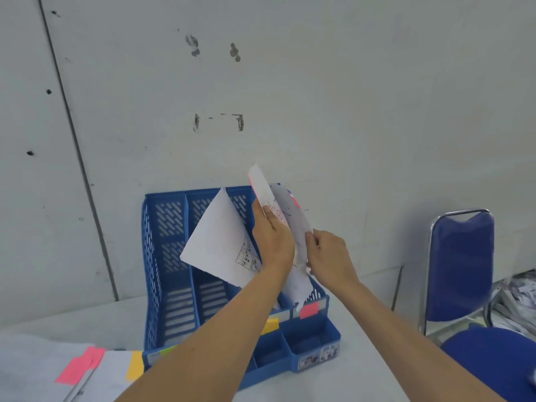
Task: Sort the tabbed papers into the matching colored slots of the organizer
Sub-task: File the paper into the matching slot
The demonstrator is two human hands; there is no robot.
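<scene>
left hand (272, 236) grips pink-tabbed paper (259, 184) above blue organizer (165, 256) | right hand (330, 256) pinches grey sheet (290, 219) over pink-labelled slot (309, 310) | paper pile (110, 369) on tabletop (333, 378), lower left

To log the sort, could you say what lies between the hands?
Head view: a pink-tabbed paper stands between the left hand and right hand, which pinches its edge.

left slot (174, 274) of the organizer (149, 256) lies open; papers (216, 248) crowd the middle and right slots.
</scene>
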